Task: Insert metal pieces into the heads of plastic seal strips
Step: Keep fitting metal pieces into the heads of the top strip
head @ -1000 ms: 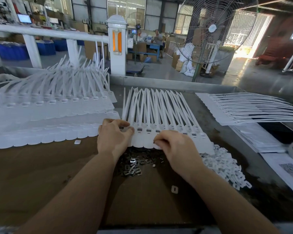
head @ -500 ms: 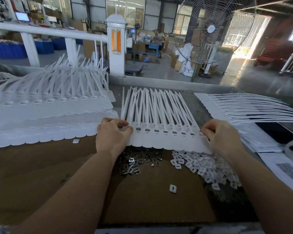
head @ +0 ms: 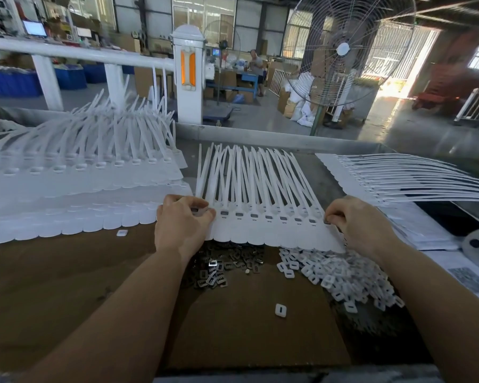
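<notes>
On the tabletop, most heads of my strip row seem filled, my left hand pinching one end, my right hand pinching the last head, metal pieces just below.

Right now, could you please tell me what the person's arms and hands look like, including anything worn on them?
Both arms are bare from the bottom of the view up to the wrists: no sleeves show. The left hand and the right hand wear no gloves, and no watch, bracelet or ring shows on what is visible. The fingers' undersides are hidden from the head camera.
</notes>
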`<action>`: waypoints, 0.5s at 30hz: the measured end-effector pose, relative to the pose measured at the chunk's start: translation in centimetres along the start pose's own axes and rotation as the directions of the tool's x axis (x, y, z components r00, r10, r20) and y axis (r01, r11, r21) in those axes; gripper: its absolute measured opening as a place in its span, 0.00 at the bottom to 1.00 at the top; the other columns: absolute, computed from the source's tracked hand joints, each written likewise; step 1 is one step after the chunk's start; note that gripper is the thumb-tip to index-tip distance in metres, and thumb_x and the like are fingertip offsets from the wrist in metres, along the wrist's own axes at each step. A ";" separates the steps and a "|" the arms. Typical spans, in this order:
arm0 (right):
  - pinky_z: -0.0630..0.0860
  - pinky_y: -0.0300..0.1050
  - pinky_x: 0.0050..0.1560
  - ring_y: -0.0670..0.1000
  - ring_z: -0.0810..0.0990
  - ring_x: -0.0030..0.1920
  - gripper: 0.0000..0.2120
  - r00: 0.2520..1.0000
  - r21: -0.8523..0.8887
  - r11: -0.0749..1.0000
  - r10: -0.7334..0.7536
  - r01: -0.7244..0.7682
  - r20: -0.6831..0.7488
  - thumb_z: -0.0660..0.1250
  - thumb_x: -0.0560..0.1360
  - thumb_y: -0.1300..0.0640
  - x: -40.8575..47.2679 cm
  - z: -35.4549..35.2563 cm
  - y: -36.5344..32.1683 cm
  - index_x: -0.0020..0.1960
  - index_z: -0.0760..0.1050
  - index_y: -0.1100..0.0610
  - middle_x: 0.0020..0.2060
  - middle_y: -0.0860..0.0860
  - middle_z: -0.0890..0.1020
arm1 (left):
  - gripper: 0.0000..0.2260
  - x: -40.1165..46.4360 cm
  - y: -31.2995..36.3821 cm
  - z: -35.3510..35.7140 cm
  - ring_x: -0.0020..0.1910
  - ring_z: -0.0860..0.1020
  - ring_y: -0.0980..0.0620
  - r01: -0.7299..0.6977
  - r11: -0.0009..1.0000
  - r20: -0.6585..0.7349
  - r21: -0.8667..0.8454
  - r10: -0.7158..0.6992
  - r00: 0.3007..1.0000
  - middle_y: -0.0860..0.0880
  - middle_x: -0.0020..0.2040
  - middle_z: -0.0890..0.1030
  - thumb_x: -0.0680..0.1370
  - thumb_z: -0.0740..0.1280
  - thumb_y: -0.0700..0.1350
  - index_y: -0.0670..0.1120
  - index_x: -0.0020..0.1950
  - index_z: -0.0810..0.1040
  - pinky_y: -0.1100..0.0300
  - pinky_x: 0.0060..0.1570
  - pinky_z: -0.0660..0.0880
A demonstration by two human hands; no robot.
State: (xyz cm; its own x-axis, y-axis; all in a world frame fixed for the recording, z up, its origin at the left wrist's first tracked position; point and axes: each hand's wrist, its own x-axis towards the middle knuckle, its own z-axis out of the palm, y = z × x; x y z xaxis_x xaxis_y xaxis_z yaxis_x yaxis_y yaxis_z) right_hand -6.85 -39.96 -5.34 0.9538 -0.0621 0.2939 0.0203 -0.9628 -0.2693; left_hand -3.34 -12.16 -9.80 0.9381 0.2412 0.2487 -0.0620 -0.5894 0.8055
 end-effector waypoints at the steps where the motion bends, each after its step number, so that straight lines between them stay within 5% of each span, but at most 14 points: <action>1: 0.70 0.45 0.44 0.50 0.73 0.43 0.06 1.000 -0.003 1.000 -0.002 0.002 0.001 0.64 0.76 0.61 0.0 0.1 0.1 0.43 0.79 0.56 0.42 0.51 0.76 | 0.09 0.0 0.0 0.0 0.60 0.70 0.47 0.000 1.000 -0.001 0.002 0.000 1.000 0.52 0.52 0.66 0.74 0.70 0.51 0.51 0.53 0.81 0.53 0.62 0.69; 15: 0.74 0.47 0.48 0.51 0.76 0.43 0.06 0.957 0.123 0.990 -0.026 0.064 -0.291 0.67 0.74 0.62 -1.2 0.0 -2.6 0.49 0.82 0.59 0.42 0.51 0.78 | 0.10 0.0 0.1 0.1 0.60 0.70 0.47 0.007 1.000 -0.007 0.001 -0.007 1.000 0.53 0.51 0.66 0.74 0.70 0.51 0.51 0.53 0.81 0.54 0.60 0.69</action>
State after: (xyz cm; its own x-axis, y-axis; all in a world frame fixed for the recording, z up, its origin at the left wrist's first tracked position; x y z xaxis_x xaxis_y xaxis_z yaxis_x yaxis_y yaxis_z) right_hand -8.06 -37.39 -5.02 0.8247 -0.1109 0.5546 0.1180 -0.9253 -0.3605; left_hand -3.27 -12.30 -9.74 0.9361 0.2510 0.2465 -0.0549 -0.5881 0.8069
